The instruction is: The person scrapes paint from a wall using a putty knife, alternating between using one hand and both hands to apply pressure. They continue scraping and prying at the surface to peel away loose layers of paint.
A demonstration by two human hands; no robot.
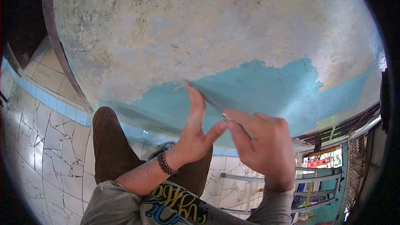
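Observation:
In the head view, my right hand (264,143) is closed around a thin metal scraper (214,105), which slants up and left against the wall. Motion blurs the scraper's far end, so its exact shape is hard to read. My left hand (193,131) is held upright beside it, fingers stretched and thumb apart, with the fingertips next to or against the scraper near its tip. Blue paint (246,85) covers the lower wall. Above its ragged edge the wall is bare, mottled grey and beige plaster (175,33). Pale dust speckles my left forearm.
A metal ladder (316,179) is at the lower right, behind my right arm. My knee (107,137) is close to the wall's base. Cracked-pattern white tile (54,154) covers the floor. A doorway with a dark curved frame (62,50) borders the wall at left.

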